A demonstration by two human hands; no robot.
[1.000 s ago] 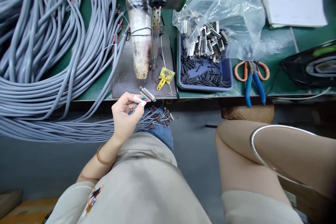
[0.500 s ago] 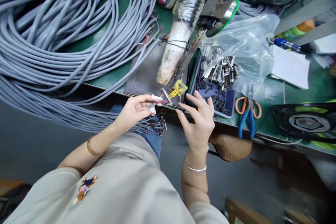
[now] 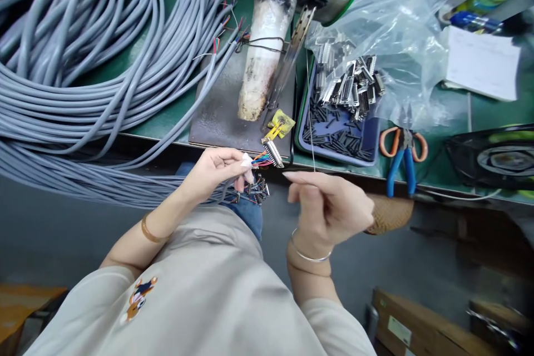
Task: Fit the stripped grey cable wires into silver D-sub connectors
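My left hand [image 3: 225, 167] is closed on a grey cable close to its coloured wires [image 3: 262, 161], white coverings on its fingertips. Those wires run into a D-sub connector [image 3: 273, 153], which touches or nearly touches a yellow clip-like piece [image 3: 273, 132] at the bench edge. To the right, my right hand [image 3: 329, 200] is curled, its fingers pinched on a thin solder wire [image 3: 312, 139] that runs down over the tray. The soldering iron [image 3: 292, 50] slants above the connector, beside a white-wrapped hose [image 3: 262, 61]. Finished-looking cable ends with connectors [image 3: 254, 190] hang by my lap.
Bundles of grey cable [image 3: 104, 89] cover the bench's left. A blue tray [image 3: 369, 142] holds black sleeves and loose metal connectors [image 3: 354, 86] under a plastic bag [image 3: 400, 28]. Cutters [image 3: 403, 156], white paper [image 3: 481, 64] and a black fan-like device [image 3: 492, 156] lie rightward.
My right hand has gone from spread fingers near the connector to a curled pinch farther right, on the solder wire. The connector has turned slightly. The whole view has shifted.
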